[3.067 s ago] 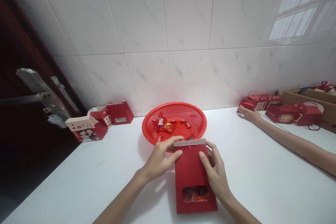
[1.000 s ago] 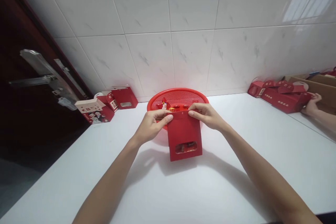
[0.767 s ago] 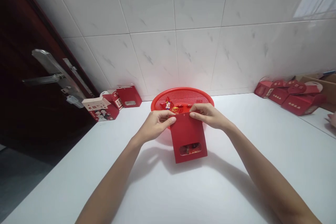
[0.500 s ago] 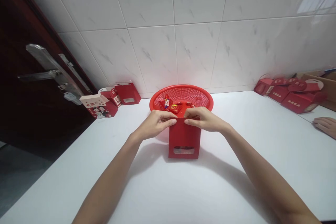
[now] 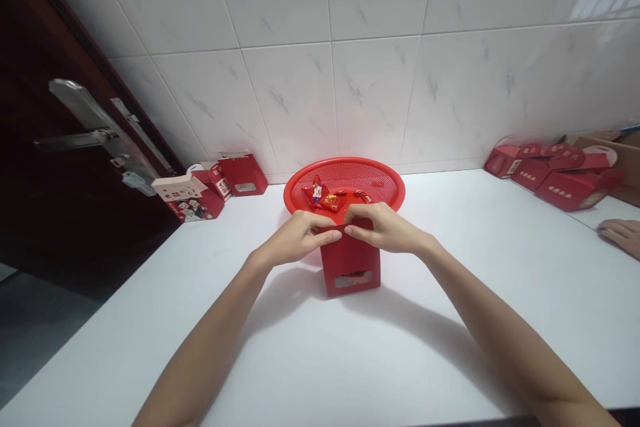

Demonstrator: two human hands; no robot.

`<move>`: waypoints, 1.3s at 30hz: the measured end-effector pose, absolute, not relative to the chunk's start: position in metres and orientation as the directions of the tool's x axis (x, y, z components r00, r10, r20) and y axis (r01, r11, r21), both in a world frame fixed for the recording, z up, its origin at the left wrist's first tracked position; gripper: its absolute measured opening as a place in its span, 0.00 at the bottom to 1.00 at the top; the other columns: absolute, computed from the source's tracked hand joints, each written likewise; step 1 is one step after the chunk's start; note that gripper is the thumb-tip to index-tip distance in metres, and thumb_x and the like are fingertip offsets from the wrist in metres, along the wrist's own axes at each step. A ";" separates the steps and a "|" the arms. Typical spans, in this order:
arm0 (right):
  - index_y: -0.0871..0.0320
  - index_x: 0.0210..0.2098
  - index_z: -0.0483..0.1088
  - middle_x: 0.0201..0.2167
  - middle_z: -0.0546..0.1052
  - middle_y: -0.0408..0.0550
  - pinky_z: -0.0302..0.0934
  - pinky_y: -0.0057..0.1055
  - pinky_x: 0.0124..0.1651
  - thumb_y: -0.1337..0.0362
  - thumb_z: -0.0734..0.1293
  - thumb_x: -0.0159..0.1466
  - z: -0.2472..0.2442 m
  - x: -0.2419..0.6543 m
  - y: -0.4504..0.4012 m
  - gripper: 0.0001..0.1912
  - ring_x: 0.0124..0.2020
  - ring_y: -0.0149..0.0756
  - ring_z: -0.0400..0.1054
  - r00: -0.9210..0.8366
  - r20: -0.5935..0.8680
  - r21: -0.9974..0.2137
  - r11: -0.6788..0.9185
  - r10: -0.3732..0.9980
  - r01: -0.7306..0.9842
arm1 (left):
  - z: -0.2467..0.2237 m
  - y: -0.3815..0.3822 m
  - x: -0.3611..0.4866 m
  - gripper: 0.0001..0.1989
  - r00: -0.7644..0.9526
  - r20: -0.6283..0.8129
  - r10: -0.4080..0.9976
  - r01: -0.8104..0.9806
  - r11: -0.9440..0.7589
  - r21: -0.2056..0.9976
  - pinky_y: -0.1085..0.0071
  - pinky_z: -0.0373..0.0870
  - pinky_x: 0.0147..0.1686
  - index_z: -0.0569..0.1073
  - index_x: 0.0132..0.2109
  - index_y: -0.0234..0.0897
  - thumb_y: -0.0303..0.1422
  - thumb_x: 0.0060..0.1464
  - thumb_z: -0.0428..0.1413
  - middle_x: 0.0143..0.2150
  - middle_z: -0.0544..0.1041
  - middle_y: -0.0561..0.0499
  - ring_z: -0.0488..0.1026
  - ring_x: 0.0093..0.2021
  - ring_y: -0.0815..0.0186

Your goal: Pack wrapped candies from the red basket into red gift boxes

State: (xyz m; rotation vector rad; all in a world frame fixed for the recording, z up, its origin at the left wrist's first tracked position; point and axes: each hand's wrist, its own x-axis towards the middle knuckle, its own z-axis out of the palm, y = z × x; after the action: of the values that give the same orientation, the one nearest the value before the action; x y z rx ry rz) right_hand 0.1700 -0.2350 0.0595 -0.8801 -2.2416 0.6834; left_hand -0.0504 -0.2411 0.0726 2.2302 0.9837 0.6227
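Observation:
A red paper gift box [image 5: 353,258] with a small clear window low on its near face stands upright on the white table, slightly turned. My left hand [image 5: 305,235] pinches its top edge from the left, thumb on the near side. From the right, my right hand [image 5: 377,227] pinches the same edge, its thumb close to the left one. The fingers behind the edge are partly hidden. Just behind the box sits a red plastic basket [image 5: 345,165] with wrapped candies [image 5: 323,197] in it.
Several red gift boxes [image 5: 565,177] stand at the right by a cardboard carton [image 5: 615,160]. At the left are a printed box [image 5: 187,203] and another windowed red box [image 5: 243,175]. Another person's hand [image 5: 623,233] rests at the right edge. A tiled wall [image 5: 380,93] closes the back.
The box has turned a little and its bottom has shifted slightly up in view. My hands have drawn closer together along its top edge, the right one moving left.

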 end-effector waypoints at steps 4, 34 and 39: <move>0.55 0.28 0.68 0.26 0.72 0.42 0.51 0.29 0.31 0.67 0.64 0.64 0.056 0.168 -0.233 0.08 0.27 0.33 0.61 -0.571 0.379 -0.657 0.646 0.728 0.389 | 0.070 -0.239 -0.050 0.21 0.593 0.166 0.788 0.497 -0.520 0.695 0.73 0.56 0.24 0.69 0.24 0.36 0.43 0.61 0.54 0.22 0.64 0.55 0.59 0.24 0.70; 0.58 0.31 0.71 0.27 0.75 0.43 0.56 0.27 0.31 0.63 0.66 0.67 0.096 0.193 -0.249 0.08 0.28 0.29 0.63 -0.585 0.457 -0.631 0.708 0.670 0.318 | 0.085 -0.251 -0.051 0.15 0.447 0.398 0.801 0.276 -0.547 0.790 0.63 0.72 0.51 0.78 0.49 0.40 0.41 0.58 0.61 0.50 0.80 0.46 0.76 0.50 0.58; 0.58 0.32 0.70 0.28 0.75 0.43 0.58 0.27 0.31 0.63 0.67 0.67 0.088 0.185 -0.247 0.07 0.28 0.30 0.65 -0.669 0.330 -0.673 0.663 0.666 0.328 | 0.085 -0.262 -0.041 0.09 0.602 0.335 0.725 0.414 -0.642 0.645 0.67 0.71 0.42 0.79 0.41 0.38 0.35 0.62 0.55 0.39 0.81 0.49 0.75 0.40 0.63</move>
State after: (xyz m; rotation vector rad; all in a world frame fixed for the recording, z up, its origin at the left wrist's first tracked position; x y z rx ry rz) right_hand 0.1845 -0.2470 0.0877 -0.7671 -2.3103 0.7829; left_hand -0.0414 -0.2618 0.0846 2.3169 0.9006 0.8049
